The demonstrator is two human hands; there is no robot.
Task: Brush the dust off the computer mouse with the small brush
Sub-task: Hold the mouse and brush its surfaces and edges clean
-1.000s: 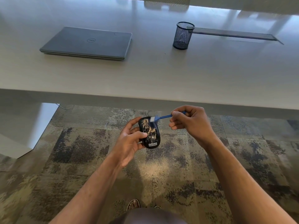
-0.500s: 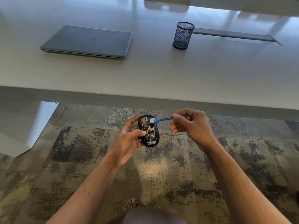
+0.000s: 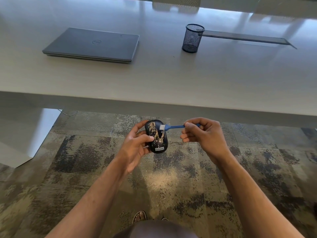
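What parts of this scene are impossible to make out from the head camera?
- Left side and underside of the mouse: covered by the left hand.
- Rear end of the brush handle: hidden inside the right hand.
- Inside of the mesh cup: too small and dark to tell.
- Foot: partly hidden by the person's clothing.

Both hands have lifted slightly, with less dust on the mouse [image 3: 157, 136] (upper right).

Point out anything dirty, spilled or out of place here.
The black Lenovo mouse, gripped by the left hand, is streaked with tan dust. The small blue brush, pinched by the right hand, touches its top edge. Nothing else stands out.
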